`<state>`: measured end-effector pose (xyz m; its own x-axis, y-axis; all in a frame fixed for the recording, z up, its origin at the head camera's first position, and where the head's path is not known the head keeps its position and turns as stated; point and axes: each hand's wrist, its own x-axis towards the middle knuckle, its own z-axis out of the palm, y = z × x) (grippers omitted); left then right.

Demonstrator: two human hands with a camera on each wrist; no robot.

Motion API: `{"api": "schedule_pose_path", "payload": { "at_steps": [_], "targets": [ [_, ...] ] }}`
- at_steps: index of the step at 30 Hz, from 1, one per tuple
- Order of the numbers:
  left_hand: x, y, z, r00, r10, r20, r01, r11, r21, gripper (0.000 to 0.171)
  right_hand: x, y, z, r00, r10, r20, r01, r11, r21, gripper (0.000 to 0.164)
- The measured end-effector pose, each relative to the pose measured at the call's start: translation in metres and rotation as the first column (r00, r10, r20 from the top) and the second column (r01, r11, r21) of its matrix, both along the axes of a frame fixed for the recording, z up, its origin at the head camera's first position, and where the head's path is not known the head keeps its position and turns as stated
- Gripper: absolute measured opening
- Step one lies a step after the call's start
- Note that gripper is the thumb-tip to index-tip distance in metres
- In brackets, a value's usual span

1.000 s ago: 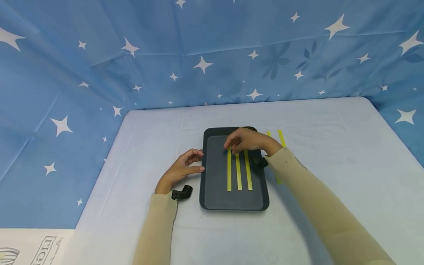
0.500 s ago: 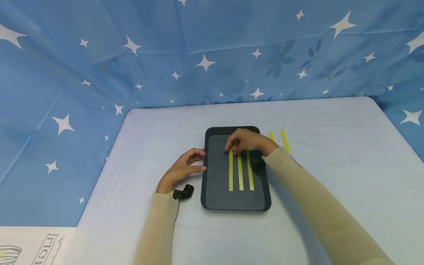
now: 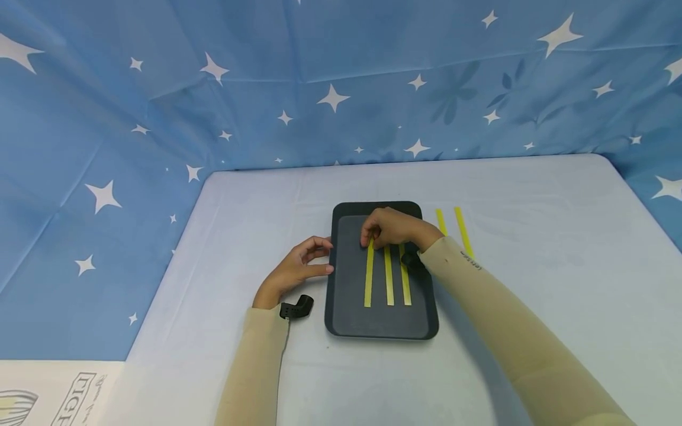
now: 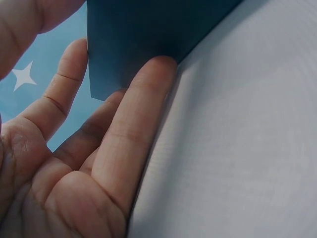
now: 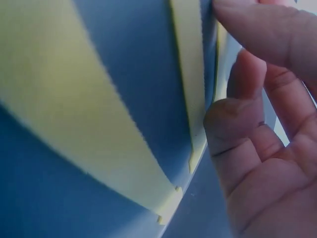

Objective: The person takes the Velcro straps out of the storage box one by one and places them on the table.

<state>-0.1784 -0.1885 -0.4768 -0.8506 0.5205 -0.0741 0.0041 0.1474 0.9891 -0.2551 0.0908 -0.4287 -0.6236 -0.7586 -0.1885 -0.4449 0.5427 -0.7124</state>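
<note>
A dark grey rectangular tray (image 3: 346,319) lies on the white cloth, with three thin yellow strips running lengthwise inside. My right hand (image 3: 391,228) reaches over the tray's far part, thumb and index finger pinching the far end of the leftmost yellow strip (image 3: 369,278). The middle strip (image 3: 389,281) and the right strip (image 3: 407,290) lie beside it, their far ends under the hand and wrist. At the tray's left side, my left hand (image 3: 298,266) touches the outer wall with its fingertips and thumb. Close up in the left wrist view, an extended finger (image 4: 136,124) rests against the tray wall (image 4: 138,39).
Two more yellow strips, one nearer (image 3: 441,222) and one farther out (image 3: 463,231), lie on the cloth right of the tray, partly behind the right sleeve (image 3: 479,296). A blue star-patterned curtain (image 3: 319,89) hangs behind the table. A printed sheet (image 3: 58,393) shows at lower left.
The leftmost strip's near end has shifted slightly left inside the tray, so the strip now slants a little. My right fingers have come down onto its far end. The left hand stays at the tray's side.
</note>
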Motion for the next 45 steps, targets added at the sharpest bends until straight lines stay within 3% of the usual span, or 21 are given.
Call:
{"api": "schedule_pose_path", "payload": {
  "at_steps": [9, 15, 24, 31, 38, 45],
  "targets": [
    [0.001, 0.002, 0.000, 1.000, 0.009, 0.014, -0.009, 1.000, 0.005, 0.045, 0.003, -0.002, 0.000, 0.999, 0.042, -0.027, -0.042, 0.999, -0.012, 0.021],
    [0.001, 0.004, -0.001, 1.000, -0.005, 0.009, 0.005, 1.000, 0.024, 0.044, 0.003, -0.001, -0.001, 0.998, 0.014, -0.055, -0.016, 0.998, -0.053, 0.017],
    [0.001, 0.004, 0.000, 1.000, -0.011, 0.002, 0.011, 1.000, 0.023, 0.044, 0.006, 0.008, 0.015, 0.991, -0.071, -0.111, 0.036, 0.956, -0.290, 0.020],
    [0.002, 0.002, 0.001, 1.000, -0.007, 0.014, 0.007, 1.000, 0.009, 0.045, 0.009, 0.016, 0.027, 0.991, -0.118, -0.066, 0.090, 0.939, -0.333, 0.017],
    [0.002, 0.000, 0.001, 1.000, -0.005, 0.006, 0.004, 1.000, 0.017, 0.044, 0.011, 0.024, 0.033, 0.983, -0.167, 0.069, 0.181, 0.905, -0.386, 0.016],
    [0.001, 0.000, 0.001, 1.000, -0.005, 0.001, 0.005, 1.000, 0.011, 0.044, 0.016, 0.034, 0.040, 0.973, -0.191, 0.132, 0.227, 0.899, -0.375, 0.020]
  ]
}}
